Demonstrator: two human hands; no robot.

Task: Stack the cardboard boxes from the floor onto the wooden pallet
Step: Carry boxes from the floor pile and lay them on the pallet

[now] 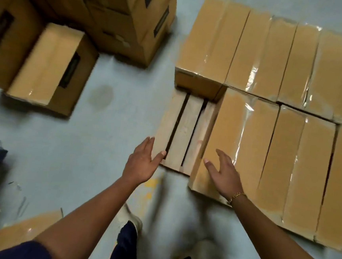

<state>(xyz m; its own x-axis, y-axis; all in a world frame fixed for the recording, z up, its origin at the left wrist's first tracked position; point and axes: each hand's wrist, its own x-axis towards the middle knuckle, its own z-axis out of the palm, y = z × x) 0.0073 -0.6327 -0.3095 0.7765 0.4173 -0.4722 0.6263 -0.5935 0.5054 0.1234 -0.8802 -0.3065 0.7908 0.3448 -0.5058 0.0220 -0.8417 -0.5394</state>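
Sleeves (pixel 21 250) cropped; left hand (pixel 142 164), right hand (pixel 224 175) fingers wide, empty; boxes (pixel 287 160) cover most of pallet (pixel 180 130).

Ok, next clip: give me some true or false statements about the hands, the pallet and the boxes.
1. The left hand and right hand hold nothing. True.
2. The pallet is fully covered. False: bare slats of the pallet show at its near left corner.
3. Several boxes stand on the floor at the left. True.
4. The right hand grips a box. False: its fingers are spread open over a box on the pallet.
5. The left wrist has a bracelet. False: the bracelet is on the right wrist.
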